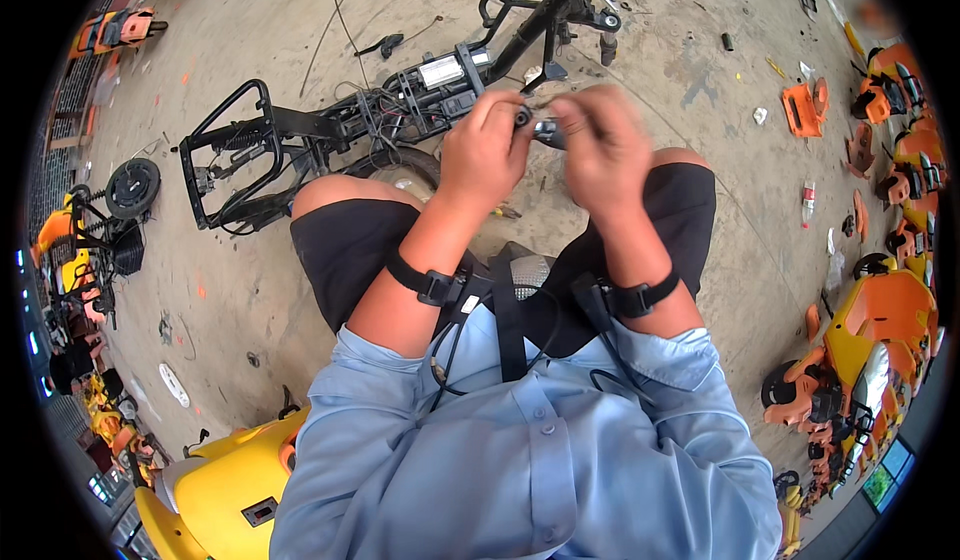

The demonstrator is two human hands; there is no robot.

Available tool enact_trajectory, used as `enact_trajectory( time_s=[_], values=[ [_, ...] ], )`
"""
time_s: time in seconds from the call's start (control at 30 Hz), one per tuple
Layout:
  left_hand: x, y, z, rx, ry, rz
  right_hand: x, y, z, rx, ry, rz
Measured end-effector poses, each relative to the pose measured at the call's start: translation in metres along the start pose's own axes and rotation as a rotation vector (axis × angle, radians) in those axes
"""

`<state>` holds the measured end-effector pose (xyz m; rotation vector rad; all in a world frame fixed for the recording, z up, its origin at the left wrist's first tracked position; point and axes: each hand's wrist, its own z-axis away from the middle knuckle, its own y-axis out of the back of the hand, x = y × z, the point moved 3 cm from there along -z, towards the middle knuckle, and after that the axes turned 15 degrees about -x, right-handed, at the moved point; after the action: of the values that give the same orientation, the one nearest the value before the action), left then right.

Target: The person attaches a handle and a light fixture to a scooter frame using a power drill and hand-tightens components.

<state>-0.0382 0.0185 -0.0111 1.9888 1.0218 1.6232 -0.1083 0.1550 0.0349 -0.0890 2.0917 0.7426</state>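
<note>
"Where's the black part [549, 133]?"

"Between my left grip [485, 145] and right grip [607, 145], seemingly lying crosswise, though fingers hide much."

"Clamped?"

"Left's pinched on the round piece [522, 116] at its left; right's blurred just beside, so I can't tell."

A light blue shirt [460, 460] contrasts with a black frame [310, 123].
The part [547, 132] shows black and silver; shorts [345, 250] are black, bodywork [225, 485] yellow, the floor [250, 305] greyish tan.
</note>
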Motion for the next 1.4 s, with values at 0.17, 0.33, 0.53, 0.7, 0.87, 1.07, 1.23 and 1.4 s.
enact_trajectory(
  time_s=[0.17,0.33,0.53,0.7,0.87,1.07,1.23,1.4],
  values=[
    [-0.018,-0.018,0.008,-0.107,0.020,-0.026,0.028,0.038,-0.016,0.044,-0.269,-0.121],
    [-0.022,-0.001,0.005,-0.122,0.195,-0.101,0.067,0.006,-0.004,-0.367,-0.531,0.128],
    [-0.031,0.041,-0.007,0.026,0.335,-0.160,0.089,-0.012,0.012,-0.757,-0.706,0.294],
    [-0.031,0.059,-0.006,0.086,0.386,-0.263,0.082,-0.023,0.013,-0.860,-0.763,0.347],
    [-0.033,0.060,-0.004,0.055,0.379,-0.184,0.109,-0.015,0.012,-0.628,-0.719,0.069],
    [-0.032,0.048,0.003,-0.077,0.330,-0.145,0.078,-0.024,0.005,-0.629,-0.539,-0.127],
    [-0.007,0.036,0.001,-0.139,-0.136,-0.162,0.054,-0.063,0.024,-0.545,-0.018,0.489],
    [0.011,0.054,-0.010,0.009,-0.394,-0.046,0.055,-0.054,0.012,-0.575,-0.243,0.214]
  ],
)
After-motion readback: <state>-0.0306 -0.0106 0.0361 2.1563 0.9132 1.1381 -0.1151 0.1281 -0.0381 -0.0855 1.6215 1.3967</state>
